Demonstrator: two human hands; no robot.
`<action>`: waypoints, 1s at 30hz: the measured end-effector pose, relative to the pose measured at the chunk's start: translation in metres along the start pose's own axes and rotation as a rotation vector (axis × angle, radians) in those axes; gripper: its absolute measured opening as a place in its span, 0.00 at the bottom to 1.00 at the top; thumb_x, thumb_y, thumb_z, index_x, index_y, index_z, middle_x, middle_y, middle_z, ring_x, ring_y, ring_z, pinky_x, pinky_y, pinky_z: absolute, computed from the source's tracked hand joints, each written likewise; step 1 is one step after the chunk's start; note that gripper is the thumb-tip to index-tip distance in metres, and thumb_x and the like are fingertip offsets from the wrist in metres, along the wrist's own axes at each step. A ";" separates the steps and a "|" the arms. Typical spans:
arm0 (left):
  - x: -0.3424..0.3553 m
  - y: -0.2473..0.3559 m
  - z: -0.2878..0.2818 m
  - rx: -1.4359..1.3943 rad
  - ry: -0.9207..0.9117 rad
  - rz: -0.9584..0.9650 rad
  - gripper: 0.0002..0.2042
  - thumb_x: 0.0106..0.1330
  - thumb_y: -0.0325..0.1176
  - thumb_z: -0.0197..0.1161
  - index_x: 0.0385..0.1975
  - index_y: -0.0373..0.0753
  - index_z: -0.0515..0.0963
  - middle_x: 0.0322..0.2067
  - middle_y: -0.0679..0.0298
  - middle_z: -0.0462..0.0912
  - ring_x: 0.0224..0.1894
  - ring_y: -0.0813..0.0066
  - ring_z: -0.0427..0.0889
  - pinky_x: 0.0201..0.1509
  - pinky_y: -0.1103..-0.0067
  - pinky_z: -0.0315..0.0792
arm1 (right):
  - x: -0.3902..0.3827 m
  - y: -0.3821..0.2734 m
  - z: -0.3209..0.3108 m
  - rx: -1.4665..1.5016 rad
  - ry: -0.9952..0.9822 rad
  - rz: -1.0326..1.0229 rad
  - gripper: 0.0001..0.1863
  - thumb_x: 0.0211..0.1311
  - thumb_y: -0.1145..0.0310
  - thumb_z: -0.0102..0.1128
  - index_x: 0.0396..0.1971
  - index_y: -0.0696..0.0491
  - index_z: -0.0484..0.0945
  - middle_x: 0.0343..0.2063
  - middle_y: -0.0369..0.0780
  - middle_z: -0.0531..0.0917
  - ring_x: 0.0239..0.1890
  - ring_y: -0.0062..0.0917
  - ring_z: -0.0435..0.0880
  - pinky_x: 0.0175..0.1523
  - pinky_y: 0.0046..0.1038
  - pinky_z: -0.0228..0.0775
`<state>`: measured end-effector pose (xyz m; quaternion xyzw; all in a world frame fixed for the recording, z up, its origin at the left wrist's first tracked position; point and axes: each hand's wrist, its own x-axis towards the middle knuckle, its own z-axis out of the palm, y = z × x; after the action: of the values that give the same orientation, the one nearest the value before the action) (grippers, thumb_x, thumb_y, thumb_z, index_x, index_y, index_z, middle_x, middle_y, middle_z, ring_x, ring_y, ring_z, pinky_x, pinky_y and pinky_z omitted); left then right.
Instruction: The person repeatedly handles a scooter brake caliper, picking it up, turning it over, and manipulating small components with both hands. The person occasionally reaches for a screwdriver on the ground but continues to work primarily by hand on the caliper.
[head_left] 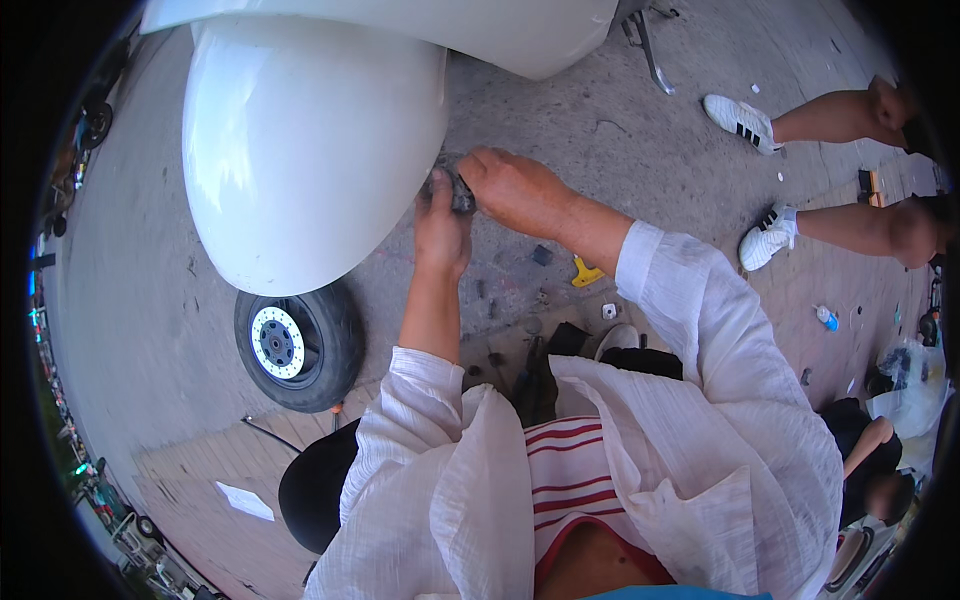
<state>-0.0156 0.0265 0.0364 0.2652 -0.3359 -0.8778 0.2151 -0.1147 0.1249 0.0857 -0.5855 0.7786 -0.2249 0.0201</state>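
Note:
Both my hands are at the right edge of a smooth white fender [310, 140]. My left hand [442, 228] is closed round a small dark grey, lumpy metal part [462, 197], its thumb pointing up along it. Bent over the same part from the right, my right hand [515, 190] has its fingers curled in against the top of it. My fingers cover much of the part, so its exact kind does not show. Below the fender a loose wheel [345, 345] with a black tyre and a silver brake disc [277, 342] lies on the ground.
A yellow-handled tool [587, 271] and several small dark parts lie on the pavement near my knees. At the right stand another person's legs in white shoes [742, 122]. A kickstand [650, 55] juts down at the top. White paper [244, 500] lies lower left.

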 end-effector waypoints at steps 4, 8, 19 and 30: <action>0.001 -0.003 -0.003 -0.012 -0.005 -0.007 0.22 0.74 0.40 0.49 0.62 0.38 0.57 0.55 0.59 0.68 0.56 0.67 0.70 0.60 0.64 0.68 | -0.004 0.002 0.001 0.100 0.012 0.026 0.16 0.47 0.76 0.61 0.38 0.56 0.71 0.36 0.45 0.76 0.39 0.43 0.80 0.40 0.40 0.75; 0.001 -0.003 -0.004 -0.001 -0.009 -0.028 0.21 0.74 0.39 0.49 0.62 0.38 0.57 0.55 0.60 0.68 0.56 0.67 0.70 0.59 0.66 0.69 | -0.009 0.004 0.000 0.192 0.012 0.022 0.18 0.46 0.77 0.63 0.39 0.53 0.70 0.37 0.44 0.75 0.40 0.43 0.79 0.41 0.40 0.74; -0.002 -0.002 0.007 -0.020 -0.024 -0.057 0.16 0.75 0.43 0.45 0.54 0.39 0.64 0.51 0.60 0.74 0.55 0.67 0.74 0.58 0.64 0.71 | -0.004 0.021 -0.006 0.311 -0.083 -0.052 0.21 0.46 0.76 0.63 0.43 0.52 0.69 0.40 0.44 0.72 0.43 0.44 0.77 0.43 0.40 0.72; 0.001 -0.008 0.003 0.000 -0.006 -0.040 0.20 0.75 0.42 0.46 0.60 0.38 0.57 0.53 0.58 0.70 0.56 0.68 0.72 0.60 0.67 0.68 | 0.000 0.020 -0.014 0.420 -0.126 0.083 0.16 0.47 0.74 0.59 0.39 0.55 0.73 0.32 0.45 0.74 0.41 0.41 0.76 0.43 0.38 0.69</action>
<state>-0.0198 0.0333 0.0327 0.2691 -0.3312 -0.8828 0.1964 -0.1371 0.1342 0.0908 -0.5490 0.7353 -0.3440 0.1991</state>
